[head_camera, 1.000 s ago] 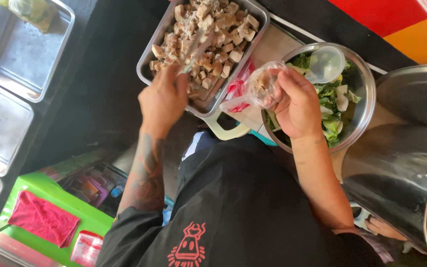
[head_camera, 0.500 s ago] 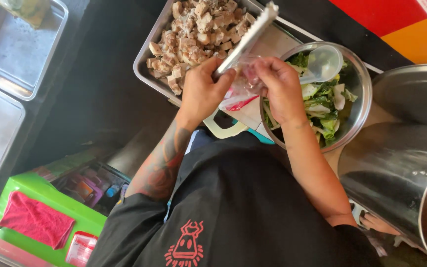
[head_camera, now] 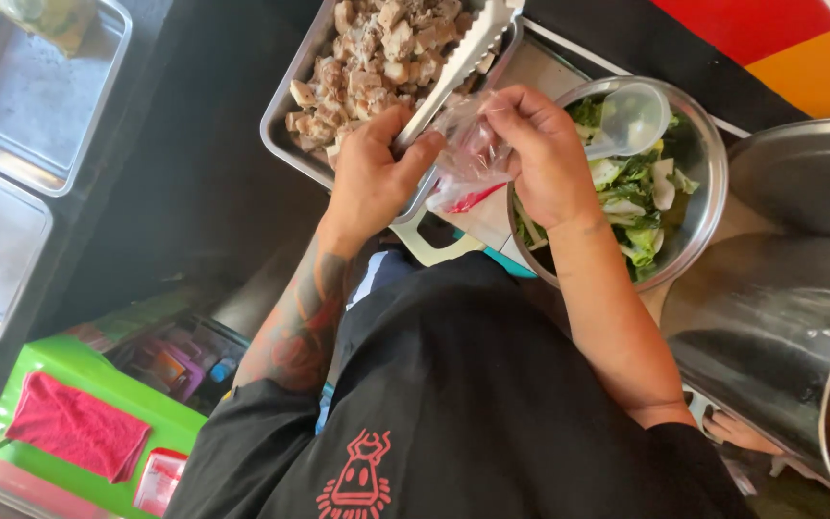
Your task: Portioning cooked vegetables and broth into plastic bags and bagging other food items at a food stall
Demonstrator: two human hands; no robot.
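Note:
My left hand (head_camera: 372, 183) grips metal tongs (head_camera: 463, 58), which slant up over a steel tray (head_camera: 285, 115) full of chopped cooked meat (head_camera: 377, 48). Just to its right, my right hand (head_camera: 540, 154) pinches a small clear plastic bag (head_camera: 468, 163) with a red mark. The bag hangs between the tray and a steel bowl (head_camera: 708, 192). The two hands almost touch at the bag's mouth. In the bowl lie leafy greens (head_camera: 641, 202) and a clear plastic spoon (head_camera: 631, 115). What the bag holds is hard to make out.
A large steel pot (head_camera: 790, 317) stands at the right. Shallow steel pans (head_camera: 40, 106) sit at the left. Below them is a green crate (head_camera: 98, 384) with a red cloth (head_camera: 74, 423). A white handled board (head_camera: 425, 240) lies under the bag.
A second ago the tongs were down in the meat. My left hand then lifted them toward the bag, and the two hands have come together at the bag.

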